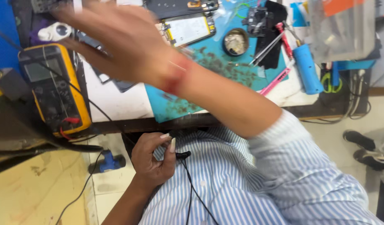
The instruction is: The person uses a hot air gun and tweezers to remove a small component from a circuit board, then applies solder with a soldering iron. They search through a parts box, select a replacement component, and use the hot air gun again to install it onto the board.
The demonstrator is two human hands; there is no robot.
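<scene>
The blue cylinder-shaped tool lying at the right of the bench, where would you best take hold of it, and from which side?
Probably around the middle of the blue cylindrical tool, coming from above. It lies flat on the white bench top, its rounded body bare there, while the tweezers and red-handled screwdriver crowd its upper end. The right hand is blurred, mid-reach.
</scene>
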